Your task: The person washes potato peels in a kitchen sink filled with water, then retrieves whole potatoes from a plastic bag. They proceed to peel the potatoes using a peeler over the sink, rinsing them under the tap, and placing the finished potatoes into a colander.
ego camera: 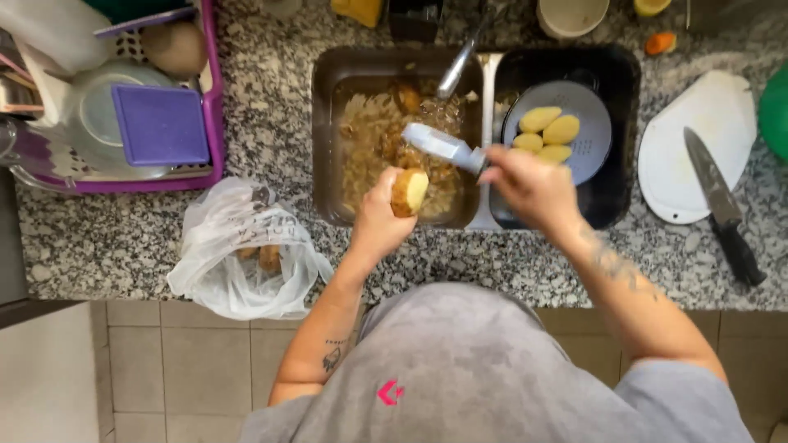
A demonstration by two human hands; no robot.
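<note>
Here left hand (377, 220) grips potato (409, 192) over sink (324, 139) edge; right hand (529, 184) holds peeler (443, 146).

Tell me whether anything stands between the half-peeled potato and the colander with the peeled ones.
Only the sink divider and the right hand with its peeler lie between the potato, held in the left hand, and the colander. Nothing covers the colander.

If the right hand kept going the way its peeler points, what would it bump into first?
Probably the metal tap over the peel-filled left sink basin: the right hand aims its grey-handled peeler up and leftwards, above the half-peeled potato. Depth is unclear.
</note>
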